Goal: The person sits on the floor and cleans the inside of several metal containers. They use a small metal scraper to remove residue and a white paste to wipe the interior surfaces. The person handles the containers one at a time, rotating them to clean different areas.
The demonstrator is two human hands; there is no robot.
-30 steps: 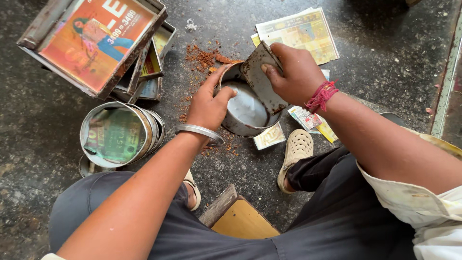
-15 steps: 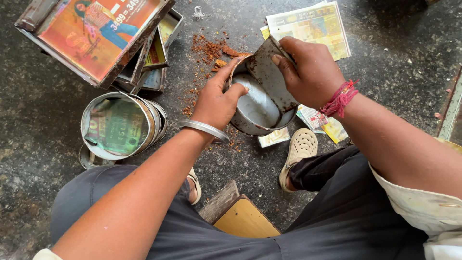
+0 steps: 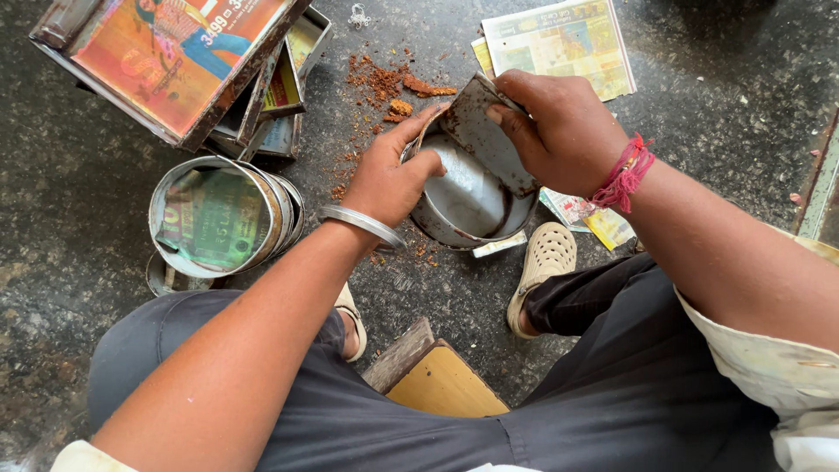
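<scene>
Two hands work at centre: left hand point(image 3: 391, 179) grips the rim of a round grey metal tin point(image 3: 468, 197) on the dark stone floor point(image 3: 717, 79); right hand point(image 3: 559, 131) clasps a flat rusty metal scraper point(image 3: 485, 131) inside it.

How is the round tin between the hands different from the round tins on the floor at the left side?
The held round tin is bare grey inside; the stacked round tins at the left show green printed paper. The left hand grips the held tin's rim while the right hand presses a flat metal piece into it; nothing touches the stacked tins. Both are round, metal and shallow.
</scene>
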